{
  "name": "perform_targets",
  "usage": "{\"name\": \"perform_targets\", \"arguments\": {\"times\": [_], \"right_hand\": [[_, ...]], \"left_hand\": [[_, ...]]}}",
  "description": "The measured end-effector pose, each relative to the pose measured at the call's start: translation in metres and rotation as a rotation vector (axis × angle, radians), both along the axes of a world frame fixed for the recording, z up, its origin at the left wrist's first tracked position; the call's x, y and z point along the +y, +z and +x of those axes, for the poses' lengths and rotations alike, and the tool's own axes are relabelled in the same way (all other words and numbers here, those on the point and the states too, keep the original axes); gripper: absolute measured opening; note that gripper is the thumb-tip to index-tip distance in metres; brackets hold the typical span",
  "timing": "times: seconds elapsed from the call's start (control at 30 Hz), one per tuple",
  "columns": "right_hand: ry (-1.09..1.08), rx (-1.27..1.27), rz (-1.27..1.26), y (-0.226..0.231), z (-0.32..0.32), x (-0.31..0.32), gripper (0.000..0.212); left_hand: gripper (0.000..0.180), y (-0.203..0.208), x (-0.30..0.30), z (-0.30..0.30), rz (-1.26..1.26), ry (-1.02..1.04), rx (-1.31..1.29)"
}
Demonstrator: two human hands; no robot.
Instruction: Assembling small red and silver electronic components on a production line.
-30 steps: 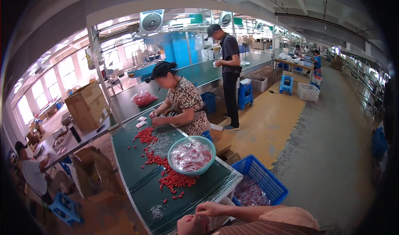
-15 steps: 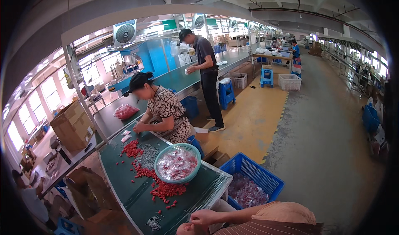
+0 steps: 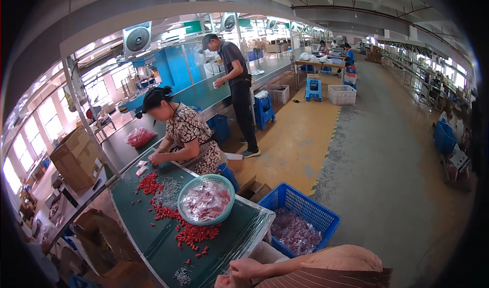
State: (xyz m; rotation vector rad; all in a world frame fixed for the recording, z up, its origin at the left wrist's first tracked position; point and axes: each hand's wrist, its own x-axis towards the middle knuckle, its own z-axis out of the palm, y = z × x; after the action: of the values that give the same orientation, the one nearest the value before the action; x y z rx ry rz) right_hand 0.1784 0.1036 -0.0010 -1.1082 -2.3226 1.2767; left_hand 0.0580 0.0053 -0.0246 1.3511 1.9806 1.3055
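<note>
Both my hands are close together at the lower edge, by the near end of the green-topped table (image 3: 229, 239). My right hand (image 3: 245, 269) is closed, its forearm reaching in from the right. Just below it my left hand (image 3: 223, 282) is also closed and partly cut off by the picture's edge. Whatever lies between the fingers is too small to make out. Nearest to them on the table are a small heap of grey screws (image 3: 182, 276) and scattered red plastic plugs (image 3: 196, 233). Further up, a light green round basket (image 3: 230, 212) holds clear packets with red pieces.
Beside the table, a blue crate (image 3: 326, 221) on the floor holds many small packets. A seated co-worker (image 3: 188, 130) handles small things at the far table end; another person (image 3: 237, 79) stands at the long bench. A cardboard box (image 3: 76, 158) stands left.
The whole view has shifted, so the table, crate and people sit a little further left. My hands stay together at the lower edge, still closed.
</note>
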Motion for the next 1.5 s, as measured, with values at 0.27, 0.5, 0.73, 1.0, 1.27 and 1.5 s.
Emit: {"name": "perform_targets", "arguments": {"times": [0.27, 0.5, 0.73, 1.0, 1.27, 1.5], "right_hand": [[0.211, 0.154, -0.053, 0.013, -0.008, -0.013, 0.02], [0.069, 0.234, -0.266, 0.017, 0.001, 0.005, 0.012], [0.216, 0.269, -0.411, 0.018, -0.014, 0.004, 0.008], [0.224, 0.134, -0.093, 0.012, -0.047, 0.027, 0.015], [0.288, -0.264, 0.405, -0.015, -0.152, 0.042, 0.036], [0.318, -0.294, 0.624, -0.038, -0.188, 0.037, 0.016]], "left_hand": [[0.025, -0.017, -0.017, -0.008, 0.047, 0.022, -0.005], [0.018, 0.024, 0.006, 0.004, -0.009, 0.092, -0.24], [0.008, 0.003, -0.003, -0.007, -0.034, 0.171, -0.484], [0.005, -0.014, -0.022, -0.024, 0.013, 0.177, -0.68], [0.006, -0.008, -0.046, -0.048, -0.064, 0.366, -0.468], [0.009, -0.022, -0.064, -0.063, -0.057, 0.507, -0.411]]}}
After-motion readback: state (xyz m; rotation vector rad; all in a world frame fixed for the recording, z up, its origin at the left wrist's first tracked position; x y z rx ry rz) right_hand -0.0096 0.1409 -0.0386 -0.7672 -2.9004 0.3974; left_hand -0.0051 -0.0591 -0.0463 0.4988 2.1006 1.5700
